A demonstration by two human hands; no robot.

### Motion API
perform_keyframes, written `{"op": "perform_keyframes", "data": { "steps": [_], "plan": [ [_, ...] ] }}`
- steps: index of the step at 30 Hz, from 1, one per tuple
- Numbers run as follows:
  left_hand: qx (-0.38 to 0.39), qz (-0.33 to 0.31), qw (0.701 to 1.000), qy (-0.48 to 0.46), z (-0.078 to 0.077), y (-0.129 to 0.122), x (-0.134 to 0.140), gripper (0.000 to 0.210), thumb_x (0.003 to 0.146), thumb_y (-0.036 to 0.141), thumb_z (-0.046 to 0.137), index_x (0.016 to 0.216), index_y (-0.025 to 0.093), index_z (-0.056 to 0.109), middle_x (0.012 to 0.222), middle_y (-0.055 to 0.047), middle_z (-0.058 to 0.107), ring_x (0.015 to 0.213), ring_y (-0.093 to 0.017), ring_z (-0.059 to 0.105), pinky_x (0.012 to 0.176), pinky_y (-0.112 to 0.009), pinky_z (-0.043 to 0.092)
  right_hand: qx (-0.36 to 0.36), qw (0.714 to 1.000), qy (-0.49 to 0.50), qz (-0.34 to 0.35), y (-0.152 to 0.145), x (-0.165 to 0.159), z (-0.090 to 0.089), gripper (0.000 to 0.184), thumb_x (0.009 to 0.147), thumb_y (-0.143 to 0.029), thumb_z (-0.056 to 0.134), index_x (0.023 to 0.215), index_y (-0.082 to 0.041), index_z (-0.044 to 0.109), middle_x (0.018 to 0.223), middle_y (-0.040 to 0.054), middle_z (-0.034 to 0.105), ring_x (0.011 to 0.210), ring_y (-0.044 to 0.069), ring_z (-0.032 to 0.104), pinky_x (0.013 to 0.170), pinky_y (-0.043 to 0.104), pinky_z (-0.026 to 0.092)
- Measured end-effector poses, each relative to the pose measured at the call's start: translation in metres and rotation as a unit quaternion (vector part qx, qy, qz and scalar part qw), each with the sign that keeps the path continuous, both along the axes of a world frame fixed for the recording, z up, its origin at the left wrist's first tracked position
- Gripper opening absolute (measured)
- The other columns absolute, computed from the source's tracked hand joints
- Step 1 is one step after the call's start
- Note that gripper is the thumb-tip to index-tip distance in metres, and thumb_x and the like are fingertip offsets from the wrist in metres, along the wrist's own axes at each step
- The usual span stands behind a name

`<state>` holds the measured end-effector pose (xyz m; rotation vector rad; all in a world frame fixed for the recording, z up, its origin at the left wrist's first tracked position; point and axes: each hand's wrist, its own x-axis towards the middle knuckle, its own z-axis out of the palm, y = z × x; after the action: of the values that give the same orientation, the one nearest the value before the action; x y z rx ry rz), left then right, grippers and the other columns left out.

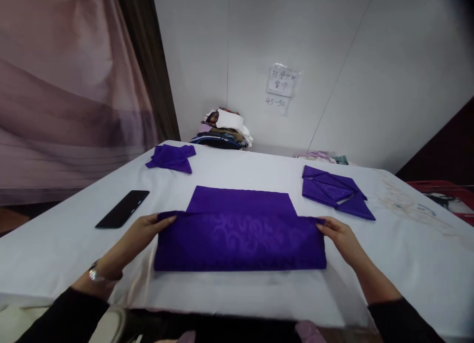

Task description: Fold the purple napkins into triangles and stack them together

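A purple cloth napkin (240, 241) with a swirl pattern lies in front of me, its near part folded over toward the far side. Beyond the raised edge, a plain purple strip of it lies flat. My left hand (157, 225) pinches the upper left corner of the folded part between thumb and fingers. At the opposite corner, my right hand (335, 229) grips the same edge, so the cloth is stretched between both hands. Two more folded purple napkins rest farther back: one at the left (171, 157), another at the right (333, 190).
A black phone (123, 209) lies left of my left hand on the white-covered table (244, 301). Piled clothes (224, 128) sit against the wall at the back. A handwritten paper sign (282, 81) hangs above. Pink curtain (70, 86) fills the left; a red crate (444, 190) stands right.
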<state>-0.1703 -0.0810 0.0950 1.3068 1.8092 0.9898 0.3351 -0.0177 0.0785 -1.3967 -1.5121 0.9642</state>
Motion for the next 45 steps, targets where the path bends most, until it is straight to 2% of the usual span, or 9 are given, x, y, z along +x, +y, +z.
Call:
{"op": "perform_keyframes", "data": {
  "steps": [4,8,12,16,19,25,30,45],
  "plan": [
    [-0.007,0.017,0.999,0.041,-0.006,0.052,0.001,0.04,0.06,0.056,0.063,0.075,0.02,0.071,0.078,-0.002,0.073,0.079,-0.022,0.066,0.073,-0.03,0.053,-0.013,1.0,0.017,0.01,0.056,-0.017,-0.011,0.032,0.06,-0.042,0.066,0.075,-0.015,0.061,0.062,0.0006,0.061,0.058,0.014,0.053,0.057,0.028,0.043],
    [-0.017,0.003,0.996,0.087,-0.023,0.095,-0.001,0.038,0.063,0.055,0.058,0.069,0.019,0.069,0.073,-0.002,0.072,0.073,-0.021,0.065,0.067,-0.027,0.05,-0.028,0.999,-0.02,-0.012,0.104,-0.027,-0.034,0.029,0.057,-0.04,0.063,0.072,-0.015,0.059,0.055,-0.0018,0.056,0.051,0.012,0.047,0.051,0.026,0.036],
    [-0.021,0.002,0.983,0.18,-0.04,0.125,-0.003,0.039,0.072,0.052,0.045,0.066,0.019,0.065,0.067,-0.002,0.069,0.066,-0.02,0.063,0.059,-0.026,0.046,-0.005,0.997,-0.064,-0.031,0.135,-0.029,-0.058,0.027,0.059,-0.04,0.059,0.069,-0.015,0.059,0.055,-0.001,0.056,0.052,0.012,0.048,0.052,0.026,0.037],
    [-0.036,0.009,0.969,0.246,-0.049,0.143,-0.003,0.038,0.077,0.047,0.04,0.07,0.018,0.064,0.066,-0.002,0.067,0.065,-0.019,0.062,0.058,-0.026,0.043,0.013,0.992,-0.112,-0.054,0.153,-0.028,-0.072,0.026,0.06,-0.04,0.057,0.069,-0.016,0.06,0.056,-0.0006,0.058,0.055,0.015,0.052,0.054,0.027,0.038],
    [-0.043,0.021,0.961,0.273,-0.052,0.15,-0.001,0.039,0.079,0.046,0.038,0.076,0.019,0.065,0.071,-0.004,0.068,0.069,-0.02,0.062,0.06,-0.026,0.042,0.033,0.986,-0.149,-0.069,0.161,-0.029,-0.078,0.024,0.062,-0.039,0.056,0.071,-0.017,0.061,0.06,0.0008,0.061,0.059,0.017,0.055,0.057,0.027,0.039],
    [-0.051,0.053,0.937,0.341,-0.057,0.153,0.005,0.037,0.081,0.044,0.038,0.091,0.02,0.065,0.093,-0.009,0.068,0.088,-0.027,0.06,0.065,-0.03,0.04,0.051,0.966,-0.24,-0.084,0.17,-0.034,-0.086,0.026,0.069,-0.037,0.052,0.083,-0.018,0.064,0.076,0.0047,0.067,0.07,0.02,0.06,0.064,0.029,0.042],
    [-0.052,0.068,0.921,0.381,-0.059,0.154,0.007,0.038,0.082,0.046,0.037,0.094,0.021,0.064,0.096,-0.008,0.068,0.088,-0.025,0.061,0.063,-0.03,0.041,0.042,0.951,-0.29,-0.102,0.172,-0.035,-0.088,0.03,0.074,-0.035,0.052,0.096,-0.019,0.064,0.086,0.0061,0.068,0.079,0.02,0.061,0.067,0.028,0.043],
    [-0.052,0.088,0.91,0.403,-0.065,0.155,0.01,0.036,0.083,0.046,0.035,0.093,0.022,0.062,0.1,-0.006,0.065,0.089,-0.024,0.059,0.063,-0.03,0.04,0.042,0.935,-0.334,-0.114,0.169,-0.042,-0.082,0.027,0.079,-0.033,0.052,0.103,-0.024,0.06,0.08,-0.0004,0.066,0.07,0.016,0.058,0.06,0.025,0.037]
  ]
}}
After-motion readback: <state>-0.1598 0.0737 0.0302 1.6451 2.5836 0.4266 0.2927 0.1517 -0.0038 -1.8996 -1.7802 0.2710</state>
